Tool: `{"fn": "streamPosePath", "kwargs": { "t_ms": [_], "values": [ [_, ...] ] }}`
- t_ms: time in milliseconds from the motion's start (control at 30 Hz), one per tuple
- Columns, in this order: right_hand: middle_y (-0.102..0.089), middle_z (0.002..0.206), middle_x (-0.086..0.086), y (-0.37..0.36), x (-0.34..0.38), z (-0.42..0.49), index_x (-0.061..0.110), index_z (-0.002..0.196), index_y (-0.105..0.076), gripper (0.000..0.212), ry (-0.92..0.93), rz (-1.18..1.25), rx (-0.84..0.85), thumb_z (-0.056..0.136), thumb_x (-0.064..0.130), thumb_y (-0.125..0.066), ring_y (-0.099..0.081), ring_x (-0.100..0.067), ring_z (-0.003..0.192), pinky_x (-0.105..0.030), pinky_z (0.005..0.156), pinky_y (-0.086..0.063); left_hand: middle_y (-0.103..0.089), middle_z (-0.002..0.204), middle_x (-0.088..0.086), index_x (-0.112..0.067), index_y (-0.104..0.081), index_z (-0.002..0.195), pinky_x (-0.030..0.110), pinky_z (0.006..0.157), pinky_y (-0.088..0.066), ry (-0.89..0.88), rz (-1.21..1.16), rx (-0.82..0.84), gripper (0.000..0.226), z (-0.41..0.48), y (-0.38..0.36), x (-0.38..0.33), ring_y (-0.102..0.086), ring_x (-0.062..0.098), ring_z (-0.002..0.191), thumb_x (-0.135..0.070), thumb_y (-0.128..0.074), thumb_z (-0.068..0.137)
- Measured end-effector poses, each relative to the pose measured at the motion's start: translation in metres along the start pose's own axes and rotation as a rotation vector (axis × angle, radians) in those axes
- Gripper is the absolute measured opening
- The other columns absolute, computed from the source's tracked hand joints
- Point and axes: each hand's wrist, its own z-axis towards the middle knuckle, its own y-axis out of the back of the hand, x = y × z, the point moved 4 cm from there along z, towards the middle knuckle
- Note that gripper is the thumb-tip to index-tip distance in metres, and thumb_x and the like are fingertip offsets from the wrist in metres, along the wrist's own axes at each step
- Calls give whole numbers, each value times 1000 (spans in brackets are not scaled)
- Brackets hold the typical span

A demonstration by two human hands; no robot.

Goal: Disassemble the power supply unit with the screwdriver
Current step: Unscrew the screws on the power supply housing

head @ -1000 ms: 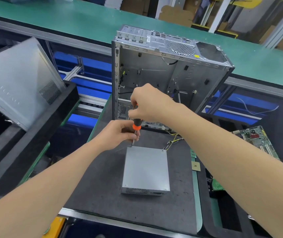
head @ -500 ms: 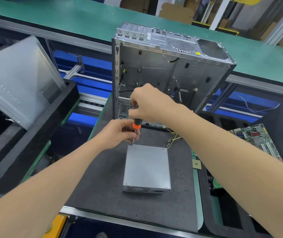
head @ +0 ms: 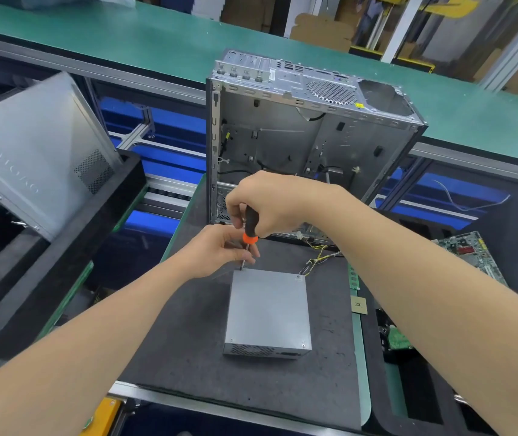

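A grey metal power supply unit [head: 268, 311] lies flat on the dark mat [head: 188, 341], with yellow and black wires [head: 319, 261] trailing from its far right corner. My right hand [head: 270, 206] grips the black and orange handle of a screwdriver [head: 249, 229], held nearly upright. Its tip sits on the unit's far left corner. My left hand [head: 216, 250] pinches the screwdriver's shaft just above the tip.
An open, emptied computer case [head: 308, 136] stands upright just behind the unit. A grey side panel [head: 31, 152] leans in a black foam tray at left. A circuit board [head: 468, 253] and small parts lie in trays at right. A green conveyor [head: 157, 42] runs behind.
Both hands stay at the unit's far left corner with the screwdriver. The right hand's grip on the handle has shifted slightly; the camera view moved a little.
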Motion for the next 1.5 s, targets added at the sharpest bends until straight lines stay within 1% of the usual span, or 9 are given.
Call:
{"fn": "streamPosePath", "kwargs": {
  "t_ms": [167, 300, 467, 767, 867, 1067, 1233, 1400, 1500],
  "values": [
    [-54, 79, 0, 3, -3, 1, 17, 76, -52, 44, -227, -77, -223, 91, 57, -62, -58, -19, 61, -30, 49, -42, -80, 89, -10, -30, -78, 87, 19, 87, -52, 7, 9, -45, 20, 0, -2, 1, -76, 8, 89, -12, -77, 94],
    [-61, 58, -1, -3, -2, 6, 13, 71, -52, 36, -328, 48, -136, 96, 36, -63, -58, -15, 35, -26, 40, -54, -80, 92, -10, -32, -78, 87, 10, 82, -52, 0, 9, -35, 18, 1, -2, 1, -75, 10, 91, -15, -78, 94],
    [-73, 73, 1, 4, 1, 9, 15, 85, -73, 7, -94, -37, -44, 82, 22, -74, -72, -17, 66, -23, 50, -47, -80, 94, -6, -25, -78, 92, 14, 86, -53, -3, -18, 2, 18, 0, -1, 3, -76, 9, 92, -10, -70, 99],
    [-63, 82, 10, 2, 6, 10, 25, 81, -74, 24, 167, -197, 44, 76, 1, -75, -62, -15, 83, -25, 63, -48, -81, 94, -5, -27, -78, 90, 16, 83, -56, 9, -32, 16, 26, 0, -3, 6, -76, 11, 91, -7, -66, 102],
    [-63, 84, 12, 6, 8, 5, 24, 87, -74, 5, 166, -170, 9, 82, 24, -75, -63, -16, 88, -32, 68, -55, -81, 93, -4, -30, -77, 88, 22, 84, -59, 2, -3, 23, 29, 2, -3, 5, -76, 15, 89, -6, -65, 101],
    [-53, 69, 0, 8, 1, 6, 19, 67, -47, 71, -403, -182, -191, 89, 85, -34, -51, -19, 57, -28, 48, -36, -80, 95, -6, -34, -77, 88, 33, 91, -58, 19, 2, 21, 31, 4, -4, 8, -76, 13, 92, -9, -65, 101],
    [-67, 57, -3, -1, -1, 8, 9, 73, -57, 41, -348, 129, -65, 99, 40, -61, -61, -17, 32, -18, 33, -45, -80, 95, -3, -35, -78, 90, 32, 90, -60, 4, -34, 35, 29, 2, -3, 7, -76, 18, 92, -10, -68, 101],
    [-71, 78, 2, 6, 3, 10, 16, 85, -74, 6, -106, -45, -44, 80, 20, -76, -70, -16, 69, -30, 59, -59, -80, 94, 1, -29, -78, 92, 26, 85, -60, -21, -70, 28, 27, 1, -2, 3, -75, 21, 90, -6, -66, 101],
    [-68, 81, 8, 8, 7, 10, 23, 80, -74, 19, 16, -90, -5, 76, 5, -77, -66, -16, 79, -28, 60, -55, -80, 93, -1, -27, -78, 95, 26, 85, -60, 1, -64, 37, 24, 2, -2, 5, -75, 18, 89, -8, -66, 102]
  ]
}}
